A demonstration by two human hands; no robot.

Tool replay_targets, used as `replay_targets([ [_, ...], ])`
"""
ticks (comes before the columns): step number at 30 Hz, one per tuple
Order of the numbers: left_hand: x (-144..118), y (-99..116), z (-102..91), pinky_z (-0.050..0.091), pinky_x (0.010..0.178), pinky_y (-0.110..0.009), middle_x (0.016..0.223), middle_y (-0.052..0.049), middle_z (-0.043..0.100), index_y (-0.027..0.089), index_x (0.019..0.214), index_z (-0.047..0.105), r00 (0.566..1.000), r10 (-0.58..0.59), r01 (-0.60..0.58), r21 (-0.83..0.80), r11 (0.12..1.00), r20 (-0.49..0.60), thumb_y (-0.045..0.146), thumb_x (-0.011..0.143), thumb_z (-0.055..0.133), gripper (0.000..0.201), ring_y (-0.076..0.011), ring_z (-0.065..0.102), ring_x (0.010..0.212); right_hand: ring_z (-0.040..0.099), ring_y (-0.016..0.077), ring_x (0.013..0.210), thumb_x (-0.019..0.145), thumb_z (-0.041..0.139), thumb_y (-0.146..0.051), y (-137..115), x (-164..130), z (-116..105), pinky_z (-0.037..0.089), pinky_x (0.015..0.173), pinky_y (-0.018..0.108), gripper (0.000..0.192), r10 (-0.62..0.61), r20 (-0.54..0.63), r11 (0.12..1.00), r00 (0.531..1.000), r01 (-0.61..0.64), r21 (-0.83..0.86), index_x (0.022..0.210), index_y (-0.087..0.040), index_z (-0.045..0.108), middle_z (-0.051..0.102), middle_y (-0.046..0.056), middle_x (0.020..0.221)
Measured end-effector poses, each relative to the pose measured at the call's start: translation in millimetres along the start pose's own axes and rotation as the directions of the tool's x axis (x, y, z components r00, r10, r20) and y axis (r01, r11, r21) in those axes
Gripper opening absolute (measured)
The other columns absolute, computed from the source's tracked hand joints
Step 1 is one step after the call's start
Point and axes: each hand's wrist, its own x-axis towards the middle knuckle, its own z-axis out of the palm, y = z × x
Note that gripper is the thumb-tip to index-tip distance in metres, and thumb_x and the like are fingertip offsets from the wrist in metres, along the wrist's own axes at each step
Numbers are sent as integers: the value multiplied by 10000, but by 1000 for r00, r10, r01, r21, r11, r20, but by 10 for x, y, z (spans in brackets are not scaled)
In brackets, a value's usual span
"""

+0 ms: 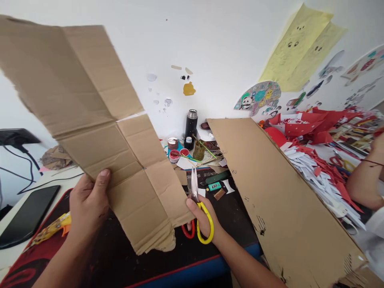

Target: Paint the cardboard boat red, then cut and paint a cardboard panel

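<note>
A creased brown cardboard sheet (120, 132) is lifted above the desk, tilted, with a torn lower edge. My left hand (91, 196) grips its left edge, thumb on the near face and the other fingers behind. My right hand (204, 216) holds a pair of scissors (195, 186) with one yellow and one red handle loop. The blades point up and away, slightly parted, just right of the sheet's lower right corner. Some of the right fingers are hidden behind the handles and the cardboard.
A large flat cardboard panel (270, 192) lies to the right, beside heaped paper strips (321, 184). Paint pots (174, 156), a black thermos (191, 124) and a green utility knife (217, 177) are on the desk. A phone (30, 216) rests left. Another person's arm (366, 180) shows far right.
</note>
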Motion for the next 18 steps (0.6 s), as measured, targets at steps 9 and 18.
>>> replay_targets([
  [9,-143,307,286,456,1224,-458,1226,-76,808,220,1158,777,966,72,-149,-310,939,-248,497,928,819,363,-269,699,1280,529,125,357,891,667,-881,47,67,90,401,383,209,683,-59,95,988,994,44,151,849,-207,564,582,-33,499],
  [18,-288,313,383,480,1234,-514,1233,-53,832,279,948,813,980,-48,-40,-430,902,-191,482,794,926,278,-303,707,1306,601,173,420,823,680,-935,63,143,213,434,444,252,743,-126,154,986,980,107,124,873,-195,642,538,-37,452],
])
